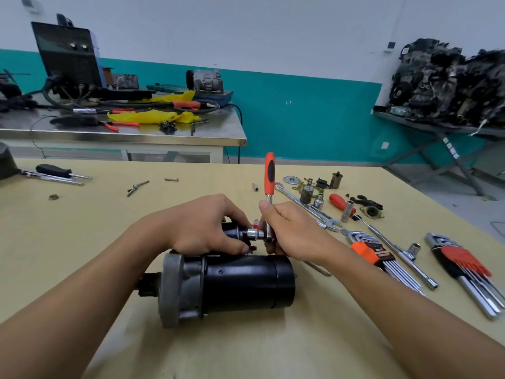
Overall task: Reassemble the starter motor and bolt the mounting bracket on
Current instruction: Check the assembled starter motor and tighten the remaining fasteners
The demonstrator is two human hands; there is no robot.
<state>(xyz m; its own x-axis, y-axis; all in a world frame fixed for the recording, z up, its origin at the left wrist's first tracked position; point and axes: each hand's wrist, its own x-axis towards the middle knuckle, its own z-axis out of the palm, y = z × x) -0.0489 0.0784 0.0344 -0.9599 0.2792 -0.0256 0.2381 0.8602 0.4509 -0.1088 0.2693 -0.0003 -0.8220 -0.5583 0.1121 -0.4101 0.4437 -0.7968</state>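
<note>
Starter motor [229,283]: lying on its side in the middle of the yellow tabletop [109,214], with the grey nose housing toward 9 o'clock and the black body toward 3 o'clock. Solenoid [231,231]: the smaller black cylinder along the motor's far side, at 12 o'clock.

Left hand [202,225]: fingers curled over the solenoid, gripping it. Right hand [292,231]: clenched round the ratchet [269,173] just above its head, thumb lying up the shank. The orange-and-black handle stands upright, pointing to 12 o'clock. A chrome socket [255,233] lies level between the two hands, joining the ratchet head to the solenoid's end (from where I stand, whatever sits inside the socket is hidden).

At 3 o'clock from the motor lie two hex key sets. One is in an orange holder [369,251] whose dark print is too blurred to read, and the other is in a red holder [461,261]. At 1 to 2 o'clock are a combination spanner [303,205], a red-handled screwdriver [338,201], loose sockets [349,210] and small brass and black parts. A black-handled screwdriver [53,170] lies at 10 o'clock, and a single bolt [171,179] at 11 o'clock.

Behind, a steel bench [136,134] carries a dark welding machine [68,58] with two knobs, and yellow cloth [153,116]. I can read no label on the machine.
</note>
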